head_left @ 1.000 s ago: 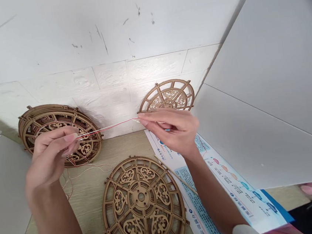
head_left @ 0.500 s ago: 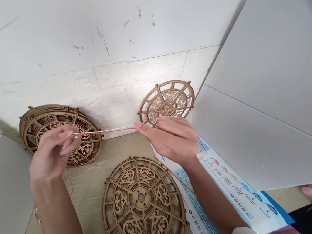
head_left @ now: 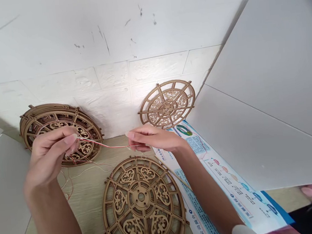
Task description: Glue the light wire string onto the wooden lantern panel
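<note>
Between my hands runs a pair of thin red and white wires (head_left: 107,146), sagging slightly. My left hand (head_left: 52,152) pinches one end between thumb and fingertips, in front of a stack of round fretwork wooden panels (head_left: 88,120) leaning on the wall. Thumb and fingers of my right hand (head_left: 152,137) are closed on the wires further right, above the table. Below them a round wooden fretwork panel (head_left: 141,197) lies flat, with a thin wire crossing its left part.
Another round wooden panel (head_left: 168,109) leans against the white brick-pattern wall (head_left: 112,75). A printed blue and white sheet (head_left: 237,201) lies at the right, with a thin stick (head_left: 179,178) along its edge. Loose wires (head_left: 70,178) trail on the table. Grey boards (head_left: 275,82) stand at the right.
My right hand has moved slightly left and down and turned. The wires, straight and taut before, now sag. My left hand has shifted a little, still pinching the wires.
</note>
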{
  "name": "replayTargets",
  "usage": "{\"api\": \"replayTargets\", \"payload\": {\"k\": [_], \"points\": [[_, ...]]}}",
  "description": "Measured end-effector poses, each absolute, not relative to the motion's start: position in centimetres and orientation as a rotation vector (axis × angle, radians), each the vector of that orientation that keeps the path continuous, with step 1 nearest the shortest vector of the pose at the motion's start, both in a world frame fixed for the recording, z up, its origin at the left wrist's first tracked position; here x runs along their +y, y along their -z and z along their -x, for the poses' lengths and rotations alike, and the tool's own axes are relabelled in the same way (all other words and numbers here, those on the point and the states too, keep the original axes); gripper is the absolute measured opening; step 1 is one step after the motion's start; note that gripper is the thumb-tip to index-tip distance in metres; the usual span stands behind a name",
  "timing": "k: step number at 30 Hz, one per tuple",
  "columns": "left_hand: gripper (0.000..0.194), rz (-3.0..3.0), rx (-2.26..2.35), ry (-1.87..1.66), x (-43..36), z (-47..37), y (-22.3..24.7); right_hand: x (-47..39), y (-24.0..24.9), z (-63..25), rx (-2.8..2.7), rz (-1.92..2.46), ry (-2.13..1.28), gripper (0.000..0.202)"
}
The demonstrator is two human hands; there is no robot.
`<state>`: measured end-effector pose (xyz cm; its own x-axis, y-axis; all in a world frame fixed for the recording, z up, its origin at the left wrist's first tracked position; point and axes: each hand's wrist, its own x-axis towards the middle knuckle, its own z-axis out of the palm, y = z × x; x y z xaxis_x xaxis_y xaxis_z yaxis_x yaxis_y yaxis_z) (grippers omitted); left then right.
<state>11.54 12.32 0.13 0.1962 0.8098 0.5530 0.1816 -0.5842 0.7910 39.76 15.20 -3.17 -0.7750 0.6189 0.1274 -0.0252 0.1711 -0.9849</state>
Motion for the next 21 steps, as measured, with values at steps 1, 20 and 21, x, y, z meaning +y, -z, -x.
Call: {"api": "replayTargets", "payload": {"k": [1,20,21], "points": [[0.038,-1.935,0.930,-1.399,12.2,-11.5,-0.1,15.2,3.2,-39.8,-1.933,0.559,-1.632,0.049],[0.029,-1.983,0.998,-1.316,12.6,-10.3,0.6,14.7,2.3,-41.1,-1.817,0.418,-1.598,0.031],[0.028,-1.975,0.995,-1.315,12.6,-10.1,0.8,14.6,2.2,-41.1,-1.817,0.438,-1.580,0.032]]}}
